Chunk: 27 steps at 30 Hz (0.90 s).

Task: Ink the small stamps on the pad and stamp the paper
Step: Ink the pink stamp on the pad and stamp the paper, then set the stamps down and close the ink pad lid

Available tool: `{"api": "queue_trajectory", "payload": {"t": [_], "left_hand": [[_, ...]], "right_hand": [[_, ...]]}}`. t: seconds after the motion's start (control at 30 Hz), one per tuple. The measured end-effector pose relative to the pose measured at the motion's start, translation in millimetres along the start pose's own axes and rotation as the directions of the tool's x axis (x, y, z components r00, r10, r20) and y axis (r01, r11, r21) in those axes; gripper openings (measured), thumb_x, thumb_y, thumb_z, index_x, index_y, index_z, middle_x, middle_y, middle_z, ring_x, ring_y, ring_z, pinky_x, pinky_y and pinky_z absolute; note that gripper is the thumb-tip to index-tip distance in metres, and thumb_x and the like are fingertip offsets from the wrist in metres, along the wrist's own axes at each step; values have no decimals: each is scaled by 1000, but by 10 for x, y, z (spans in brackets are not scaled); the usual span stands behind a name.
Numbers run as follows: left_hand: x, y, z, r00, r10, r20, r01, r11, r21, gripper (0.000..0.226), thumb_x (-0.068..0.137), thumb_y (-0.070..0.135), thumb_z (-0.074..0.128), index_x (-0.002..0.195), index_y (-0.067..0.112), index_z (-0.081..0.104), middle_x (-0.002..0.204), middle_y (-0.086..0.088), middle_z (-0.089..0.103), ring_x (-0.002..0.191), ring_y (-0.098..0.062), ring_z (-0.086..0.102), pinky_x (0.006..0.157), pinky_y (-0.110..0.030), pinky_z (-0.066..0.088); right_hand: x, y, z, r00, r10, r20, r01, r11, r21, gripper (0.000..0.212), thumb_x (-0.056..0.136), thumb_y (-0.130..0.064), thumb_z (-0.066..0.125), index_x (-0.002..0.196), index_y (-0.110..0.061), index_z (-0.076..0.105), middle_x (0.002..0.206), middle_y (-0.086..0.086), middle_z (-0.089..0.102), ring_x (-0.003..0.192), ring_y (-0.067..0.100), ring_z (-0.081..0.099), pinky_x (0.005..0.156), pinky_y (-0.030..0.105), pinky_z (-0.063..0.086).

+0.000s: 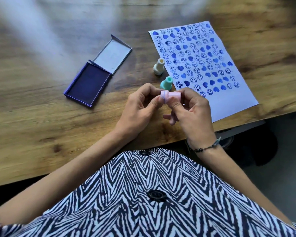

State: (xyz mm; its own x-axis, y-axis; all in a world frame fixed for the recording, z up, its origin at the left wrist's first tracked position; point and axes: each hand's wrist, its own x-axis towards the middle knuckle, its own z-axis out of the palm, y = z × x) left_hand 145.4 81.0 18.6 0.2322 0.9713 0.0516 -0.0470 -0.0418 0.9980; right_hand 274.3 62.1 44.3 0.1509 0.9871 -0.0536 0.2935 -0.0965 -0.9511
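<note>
A small pink stamp (169,96) lies sideways between both hands, above the table's near edge. My left hand (140,108) pinches its wider cap end. My right hand (191,113) grips its narrower handle end. A mint-green stamp (166,82) and a cream stamp (159,66) stand upright just beyond my hands. The open purple ink pad (87,82), lid folded back, lies to the left. The white paper (229,103) on the right is covered with blue smileys and hearts; its bottom strip is bare.
The wooden table (41,117) ends just below my wrists. The paper's lower right corner reaches the table's right edge (256,115). A beaded bracelet (207,147) is on my right wrist.
</note>
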Motion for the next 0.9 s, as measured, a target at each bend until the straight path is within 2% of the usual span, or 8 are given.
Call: {"api": "queue_trajectory", "payload": {"t": [0.2, 0.3, 0.33, 0.43, 0.5, 0.6, 0.73, 0.9], "left_hand": [[-14, 34, -16, 999, 26, -23, -23, 992, 122, 10, 85, 17, 56, 84, 7, 55, 74, 0, 57, 69, -9, 48, 65, -26, 42], [-13, 53, -16, 997, 67, -39, -51, 947, 317, 14, 87, 16, 57, 94, 5, 61, 91, -11, 67, 83, -16, 59, 76, -35, 48], [-1, 60, -32, 993, 105, -63, -72, 916, 394, 16, 86, 16, 58, 98, 5, 62, 96, -12, 66, 86, -17, 60, 79, -30, 48], [89, 116, -156, 967, 197, -162, -72, 820, 568, 22, 85, 14, 59, 105, 5, 60, 99, -13, 62, 83, -16, 55, 75, -14, 39], [208, 144, -287, 948, 246, -202, -37, 716, 697, 28, 84, 13, 59, 111, 4, 56, 106, -16, 59, 93, -25, 52, 82, -20, 35], [472, 163, -509, 962, 199, -187, 81, 447, 891, 46, 84, 21, 59, 124, 4, 42, 124, -22, 48, 115, -38, 40, 97, -37, 31], [814, 192, -691, 971, -1, -241, 238, 164, 957, 64, 81, 33, 62, 128, 3, 30, 128, -25, 43, 118, -41, 37, 93, -46, 37], [1038, 201, -752, 962, -36, -270, 272, 156, 950, 54, 80, 24, 62, 119, 1, 32, 118, -29, 51, 112, -43, 44, 87, -46, 41]], "right_hand": [[20, -20, -20, 992, 78, 101, -86, 994, 74, 26, 84, -27, 63, 73, -5, 55, 44, -5, 46, 32, 11, 42, 51, 42, 57], [104, -61, -127, 994, 29, 104, -10, 984, -177, 29, 82, -33, 64, 72, -6, 58, 48, -3, 48, 41, 17, 48, 57, 48, 55], [136, -66, -154, 996, -27, 87, 56, 935, -349, 30, 81, -37, 64, 72, -9, 58, 50, -4, 51, 48, 21, 52, 58, 42, 51], [187, -67, -165, 984, -152, 94, 169, 621, -765, 28, 84, -40, 56, 74, -14, 50, 74, 11, 67, 72, 35, 60, 59, 32, 37], [186, -80, -134, 981, -152, 123, 185, 516, -836, 26, 87, -40, 50, 74, -19, 42, 87, 16, 67, 80, 37, 62, 59, 31, 33], [168, -147, -138, 983, -134, 124, 171, 438, -883, 35, 85, -51, 49, 76, -20, 36, 87, 17, 66, 82, 37, 62, 59, 31, 31], [129, -371, -202, 965, -246, 95, 193, 410, -891, 45, 79, -55, 57, 83, -11, 53, 78, 19, 65, 74, 38, 62, 56, 30, 29], [212, -628, -79, 947, -298, 120, 271, 541, -796, 31, 79, -46, 62, 81, -15, 59, 72, 13, 68, 73, 36, 63, 58, 30, 34]]}}
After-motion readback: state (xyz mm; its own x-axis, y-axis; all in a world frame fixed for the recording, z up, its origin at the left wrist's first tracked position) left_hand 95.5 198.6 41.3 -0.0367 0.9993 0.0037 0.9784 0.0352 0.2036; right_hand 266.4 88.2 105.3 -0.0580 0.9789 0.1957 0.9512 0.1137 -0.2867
